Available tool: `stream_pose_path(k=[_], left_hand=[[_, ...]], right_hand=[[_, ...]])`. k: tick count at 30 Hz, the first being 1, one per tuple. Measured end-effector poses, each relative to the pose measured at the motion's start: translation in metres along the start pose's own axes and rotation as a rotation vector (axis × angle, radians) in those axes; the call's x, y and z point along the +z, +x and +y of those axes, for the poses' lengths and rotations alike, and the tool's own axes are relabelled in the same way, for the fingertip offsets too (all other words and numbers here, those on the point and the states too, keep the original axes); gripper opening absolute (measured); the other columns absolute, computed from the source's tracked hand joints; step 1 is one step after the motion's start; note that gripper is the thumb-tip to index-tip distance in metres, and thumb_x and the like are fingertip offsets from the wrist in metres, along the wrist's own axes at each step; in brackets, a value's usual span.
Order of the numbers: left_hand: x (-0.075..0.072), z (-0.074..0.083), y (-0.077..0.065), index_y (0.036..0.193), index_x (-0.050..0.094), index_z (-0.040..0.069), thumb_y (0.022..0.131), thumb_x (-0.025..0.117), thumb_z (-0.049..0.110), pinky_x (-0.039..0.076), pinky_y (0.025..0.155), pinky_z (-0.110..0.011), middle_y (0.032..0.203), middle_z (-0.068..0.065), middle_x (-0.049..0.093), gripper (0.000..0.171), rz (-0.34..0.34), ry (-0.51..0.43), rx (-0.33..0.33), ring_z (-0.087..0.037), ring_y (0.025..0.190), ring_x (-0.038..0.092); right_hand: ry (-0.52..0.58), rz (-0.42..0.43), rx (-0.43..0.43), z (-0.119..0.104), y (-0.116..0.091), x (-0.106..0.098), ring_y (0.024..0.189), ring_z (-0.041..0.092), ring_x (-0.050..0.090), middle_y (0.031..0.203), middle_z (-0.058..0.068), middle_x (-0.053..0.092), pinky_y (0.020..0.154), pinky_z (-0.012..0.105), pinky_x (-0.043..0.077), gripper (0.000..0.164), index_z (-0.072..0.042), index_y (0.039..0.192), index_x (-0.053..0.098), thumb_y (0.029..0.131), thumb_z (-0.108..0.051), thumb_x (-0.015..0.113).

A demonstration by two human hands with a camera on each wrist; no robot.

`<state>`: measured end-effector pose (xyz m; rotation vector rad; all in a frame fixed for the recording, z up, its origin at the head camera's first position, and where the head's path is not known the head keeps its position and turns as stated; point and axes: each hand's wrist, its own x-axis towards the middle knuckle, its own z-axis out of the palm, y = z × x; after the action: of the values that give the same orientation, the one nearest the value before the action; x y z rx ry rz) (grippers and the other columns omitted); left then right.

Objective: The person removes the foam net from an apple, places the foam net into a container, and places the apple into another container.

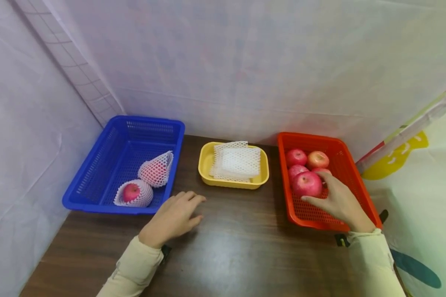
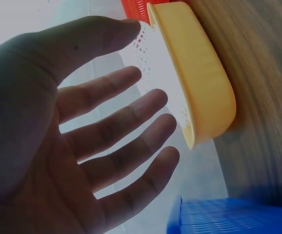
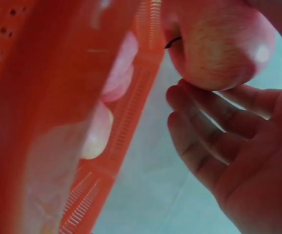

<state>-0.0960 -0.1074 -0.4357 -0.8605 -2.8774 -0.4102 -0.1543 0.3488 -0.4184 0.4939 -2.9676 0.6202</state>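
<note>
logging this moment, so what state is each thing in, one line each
Blue rectangular plastic basket: partly filled
Two round red apples inside: sleeved in white foam netting
Yellow oblong plastic tub: upright, uncovered
White foam nets inside: piled, flat
Red rectangular plastic basket: partly filled
Round pinkish apples inside: bare
Round red apple: held, bare
Right grip: holding that apple
Left grip: empty

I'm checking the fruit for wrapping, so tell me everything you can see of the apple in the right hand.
The apple is round, smooth-looking and pinkish red, with yellowish streaks and a glossy highlight. A thin dark stem sits in its hollow. Its visible skin is bare, unwrapped. The right hand grips it over the red basket.
</note>
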Motion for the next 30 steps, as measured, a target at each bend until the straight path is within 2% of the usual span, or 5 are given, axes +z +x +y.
stream_pose_path(k=[3, 6, 14, 22, 30], left_hand=[[0.001, 0.0, -0.001, 0.121, 0.068, 0.009, 0.083, 0.081, 0.032, 0.053, 0.082, -0.044, 0.11, -0.008, 0.066, 0.045, -0.01, -0.007, -0.005, -0.03, 0.098, 0.063], [0.002, -0.001, -0.001, 0.121, 0.067, 0.01, 0.084, 0.08, 0.032, 0.053, 0.081, -0.044, 0.111, -0.008, 0.066, 0.045, -0.029, -0.015, -0.01, -0.03, 0.098, 0.063], [0.002, 0.0, -0.003, 0.12, 0.067, 0.008, 0.083, 0.081, 0.029, 0.053, 0.08, -0.044, 0.111, -0.009, 0.066, 0.044, -0.044, -0.032, -0.017, -0.03, 0.099, 0.063], [0.005, -0.002, -0.005, 0.12, 0.067, 0.011, 0.084, 0.08, 0.032, 0.053, 0.081, -0.044, 0.112, -0.007, 0.066, 0.043, -0.048, -0.044, -0.02, -0.029, 0.099, 0.063], [0.005, -0.003, -0.005, 0.121, 0.068, 0.012, 0.085, 0.079, 0.034, 0.053, 0.082, -0.044, 0.112, -0.006, 0.066, 0.043, -0.055, -0.047, -0.029, -0.028, 0.1, 0.063]], right_hand=[[-0.037, -0.096, 0.041, 0.006, 0.006, 0.004, 0.099, 0.035, 0.06, 0.119, 0.019, 0.061, 0.085, 0.059, 0.051, 0.087, -0.001, 0.136, 0.045, 0.077, -0.054, 0.082], [-0.078, -0.167, 0.046, 0.011, 0.011, 0.01, 0.1, 0.037, 0.061, 0.118, 0.02, 0.062, 0.086, 0.061, 0.05, 0.088, 0.001, 0.136, 0.046, 0.076, -0.053, 0.083], [-0.169, -0.267, 0.022, 0.014, 0.014, 0.026, 0.099, 0.037, 0.059, 0.112, 0.019, 0.06, 0.083, 0.059, 0.052, 0.081, -0.002, 0.131, 0.051, 0.072, -0.043, 0.088], [-0.194, -0.298, 0.028, 0.01, 0.014, 0.034, 0.091, 0.034, 0.06, 0.102, 0.015, 0.059, 0.079, 0.057, 0.053, 0.076, -0.003, 0.128, 0.052, 0.072, -0.041, 0.088], [-0.204, -0.291, 0.002, 0.01, 0.014, 0.034, 0.091, 0.033, 0.059, 0.102, 0.014, 0.059, 0.079, 0.056, 0.053, 0.072, -0.004, 0.127, 0.052, 0.075, -0.039, 0.087]])
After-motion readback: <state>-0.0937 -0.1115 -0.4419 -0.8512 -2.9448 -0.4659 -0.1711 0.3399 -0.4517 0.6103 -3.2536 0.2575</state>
